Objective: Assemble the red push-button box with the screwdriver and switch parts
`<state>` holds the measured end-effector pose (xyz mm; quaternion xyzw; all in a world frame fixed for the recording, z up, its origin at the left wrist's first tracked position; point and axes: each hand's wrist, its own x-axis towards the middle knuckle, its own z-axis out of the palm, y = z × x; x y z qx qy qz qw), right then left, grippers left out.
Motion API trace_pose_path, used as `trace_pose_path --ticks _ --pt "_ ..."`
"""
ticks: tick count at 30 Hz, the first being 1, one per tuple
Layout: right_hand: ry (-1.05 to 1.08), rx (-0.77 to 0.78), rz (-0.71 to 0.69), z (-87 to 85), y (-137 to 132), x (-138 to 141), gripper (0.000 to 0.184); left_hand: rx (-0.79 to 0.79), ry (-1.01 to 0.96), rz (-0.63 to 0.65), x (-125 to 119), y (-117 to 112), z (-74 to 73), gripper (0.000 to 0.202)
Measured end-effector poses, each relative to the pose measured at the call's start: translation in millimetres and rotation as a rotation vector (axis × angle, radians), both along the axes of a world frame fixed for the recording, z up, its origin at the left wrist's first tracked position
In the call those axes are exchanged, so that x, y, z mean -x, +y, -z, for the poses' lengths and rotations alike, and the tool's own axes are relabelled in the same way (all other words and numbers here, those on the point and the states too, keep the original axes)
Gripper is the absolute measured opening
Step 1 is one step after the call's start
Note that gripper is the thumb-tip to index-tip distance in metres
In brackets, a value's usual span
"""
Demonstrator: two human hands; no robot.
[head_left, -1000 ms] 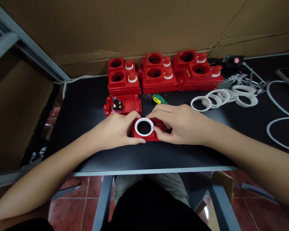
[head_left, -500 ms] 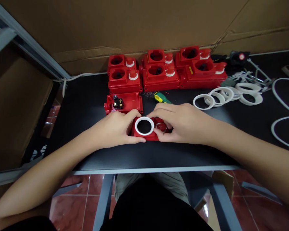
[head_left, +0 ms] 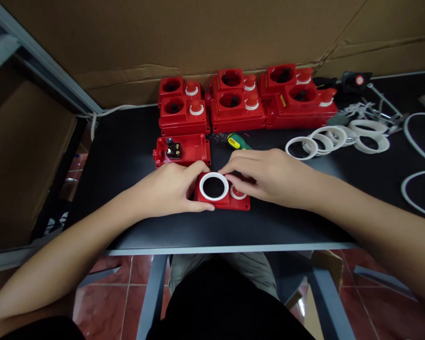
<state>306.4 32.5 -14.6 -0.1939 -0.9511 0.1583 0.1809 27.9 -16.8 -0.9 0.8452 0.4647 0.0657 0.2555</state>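
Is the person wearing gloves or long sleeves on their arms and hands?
No. The left hand and the right hand are both bare: no gloves, rings, watch or bracelets show. Both forearms are uncovered right down to the bottom edge of the picture, so no sleeve shows. Lower down, a dark top and greyish trousers can be seen.

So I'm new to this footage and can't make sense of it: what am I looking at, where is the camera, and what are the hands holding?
The camera sits on a person's head and looks down at their own bare hands over a black table. The left hand steadies a red plastic cover with a white ring around its round hole; the right hand fingers the part beside that ring. Behind lie an open red box, a green-handled screwdriver, finished red boxes and loose white rings.
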Motion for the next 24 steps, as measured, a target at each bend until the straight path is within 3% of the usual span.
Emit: trace_pose_path --ticks 8,15,24 --pt "-0.009 -0.024 0.031 3.5 0 1 0.028 -0.010 0.020 0.009 -2 -1 -2.4 0.054" --pt "-0.040 0.069 0.024 -6.4 -4 1 0.024 -0.037 0.009 0.012 -1 0 -2.0 0.053" --pt "-0.046 0.015 0.048 -7.6 -9 3 0.025 -0.063 0.014 0.006 -1 -2 -1.8 0.052"
